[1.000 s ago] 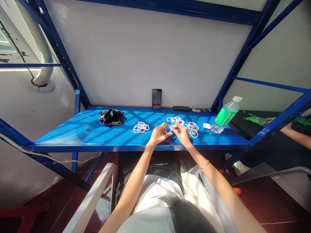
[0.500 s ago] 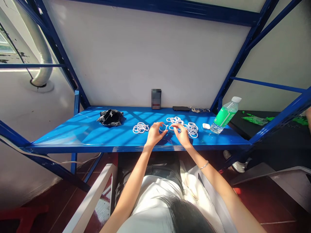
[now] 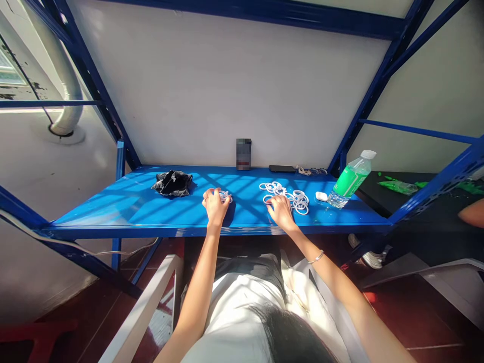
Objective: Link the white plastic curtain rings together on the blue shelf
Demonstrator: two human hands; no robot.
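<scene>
White rings lie in two groups on the blue table (image 3: 124, 209). My left hand (image 3: 215, 204) is over the left group (image 3: 224, 195), fingers curled around a white ring and covering most of the pile. At the near left edge of the larger right group (image 3: 300, 202), my right hand (image 3: 282, 209) bends its fingers down onto a white ring (image 3: 266, 199). That ring's left side sticks out past the fingertips. Other rings spread behind and to the right of this hand.
A crumpled black bag (image 3: 173, 183) sits at left. At the back are a dark upright box (image 3: 243, 154), a black phone (image 3: 282, 169) and a coiled cable (image 3: 310, 171). A white case (image 3: 321, 196) and tilted-looking water bottle (image 3: 350, 181) stand right. Another person's arm (image 3: 472, 214) shows far right.
My left hand has moved left with a ring from the middle to the left group. My right hand has shifted slightly and lowered onto the right group. Another person's arm has come further into view.
</scene>
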